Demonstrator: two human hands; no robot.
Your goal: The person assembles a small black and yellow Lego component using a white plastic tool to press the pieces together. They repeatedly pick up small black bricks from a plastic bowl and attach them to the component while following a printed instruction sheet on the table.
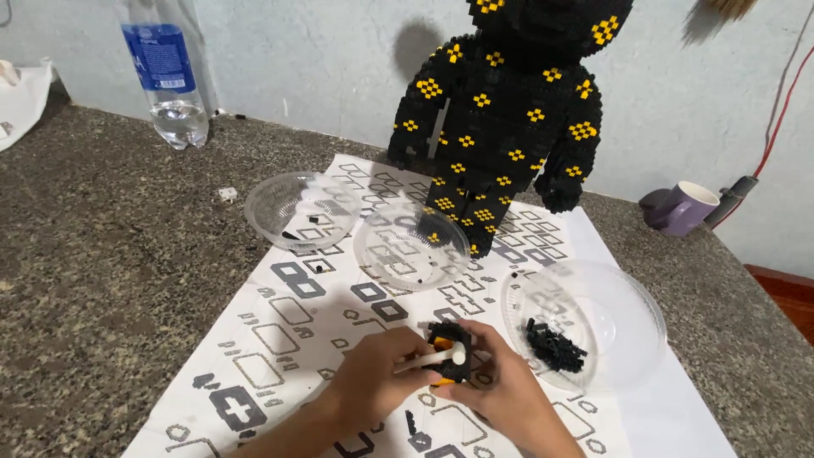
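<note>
Both hands meet low over a printed paper sheet (280,339) spread on a speckled stone counter (102,280). The left hand (373,382) grips a small white tool (437,360) and presses its tip against a small black and orange block piece (447,337). The right hand (504,386) cups and holds that piece from the other side. Just to the right, a clear plastic bowl (632,318) holds a heap of tiny black bricks (553,346). Two more clear bowls (298,208) (410,246) sit farther up the sheet, nearly bare. Behind them stands a tall black brick figure (509,119) with yellow diamond spots. A water bottle (170,72) and a purple mug (685,208) stand by the wall.
</note>
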